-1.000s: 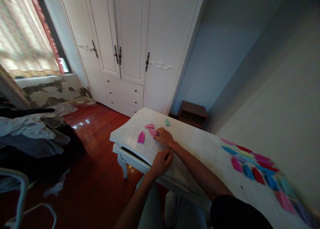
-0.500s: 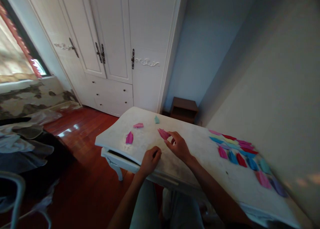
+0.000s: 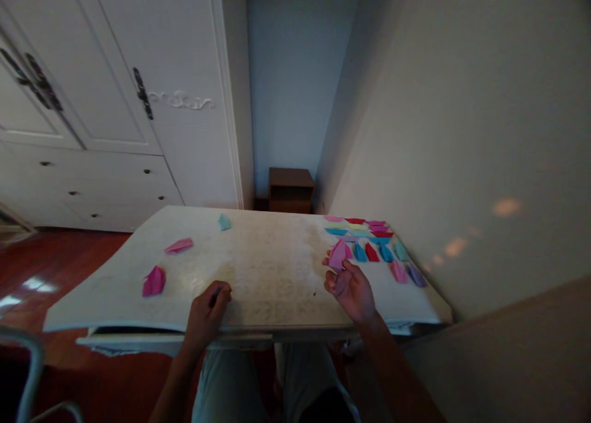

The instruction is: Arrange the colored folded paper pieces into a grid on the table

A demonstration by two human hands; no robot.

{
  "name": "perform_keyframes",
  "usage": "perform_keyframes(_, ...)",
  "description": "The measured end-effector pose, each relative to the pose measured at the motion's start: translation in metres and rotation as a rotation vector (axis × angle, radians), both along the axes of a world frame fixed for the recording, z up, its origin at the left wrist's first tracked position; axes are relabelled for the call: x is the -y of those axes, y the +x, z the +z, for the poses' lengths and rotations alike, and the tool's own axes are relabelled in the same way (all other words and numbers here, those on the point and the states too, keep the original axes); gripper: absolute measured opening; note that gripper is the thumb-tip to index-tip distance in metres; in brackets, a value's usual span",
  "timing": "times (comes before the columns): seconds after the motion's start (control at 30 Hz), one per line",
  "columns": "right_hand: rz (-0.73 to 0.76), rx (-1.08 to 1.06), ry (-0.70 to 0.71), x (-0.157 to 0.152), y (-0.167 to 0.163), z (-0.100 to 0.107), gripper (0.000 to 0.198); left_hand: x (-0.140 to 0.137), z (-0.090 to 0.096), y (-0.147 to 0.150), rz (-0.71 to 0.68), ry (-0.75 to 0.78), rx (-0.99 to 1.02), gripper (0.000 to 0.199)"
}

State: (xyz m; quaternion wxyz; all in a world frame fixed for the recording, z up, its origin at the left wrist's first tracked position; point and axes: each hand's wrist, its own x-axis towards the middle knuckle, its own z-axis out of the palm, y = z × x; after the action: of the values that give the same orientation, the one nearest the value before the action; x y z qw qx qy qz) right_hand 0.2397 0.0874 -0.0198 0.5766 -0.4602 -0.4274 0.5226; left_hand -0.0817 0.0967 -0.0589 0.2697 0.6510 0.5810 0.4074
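My right hand [image 3: 349, 287], palm turned up, pinches a pink folded paper [image 3: 339, 254] between thumb and fingers above the right part of the white table [image 3: 277, 257]. Just beyond it lie rows of folded papers, among them a red one [image 3: 371, 252], a blue one [image 3: 359, 252] and a purple one [image 3: 416, 275]. My left hand [image 3: 210, 306] rests as a loose fist at the table's front edge, with nothing visible in it. Left of it lie a magenta folded paper [image 3: 154, 281], a pink one [image 3: 178, 245] and, farther back, a mint-green one [image 3: 224, 222].
A partly open drawer [image 3: 175, 342] juts from the table's front left. The white wardrobe [image 3: 194, 152] stands behind at left, a brown cabinet [image 3: 290, 177] behind the table, and a wall [image 3: 438, 133] along the right. A pale curved metal frame [image 3: 34, 367] is at lower left.
My view has swung right. My right hand has carried the pink folded paper from the table's left-middle to the rows at right and turned palm up. My left hand stays closed near the front edge.
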Motion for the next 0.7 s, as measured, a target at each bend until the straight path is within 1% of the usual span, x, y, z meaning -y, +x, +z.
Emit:
perform_keyframes(0.17, -0.172, -0.091, -0.064, 0.013, 0.047, -0.022, 0.030, -0.001, 0.001, 0.004, 0.076, 0.009, -0.102, 0.036)
perform_keyframes(0.23, -0.203, -0.024, -0.109, 0.022, 0.068, -0.028, 0.032, -0.002, -0.001, 0.006, 0.118, 0.018, -0.147, 0.034)
perform_keyframes(0.3, -0.234, 0.100, -0.156, 0.031, 0.090, -0.033, 0.036, -0.003, -0.004, 0.009, 0.160, 0.025, -0.203, 0.032)
perform_keyframes(0.43, -0.323, 0.277, -0.248, 0.043, 0.132, -0.036, 0.045, -0.005, -0.007, 0.016, 0.243, 0.007, -0.359, 0.029)
perform_keyframes(0.57, -0.265, 0.408, -0.331, 0.044, 0.160, -0.034, 0.046, -0.006, -0.007, 0.019, 0.309, -0.040, -0.459, 0.032)
perform_keyframes(0.7, -0.245, 0.566, -0.382, 0.038, 0.176, -0.033, 0.044, -0.007, -0.007, 0.021, 0.333, -0.093, -0.497, 0.030)
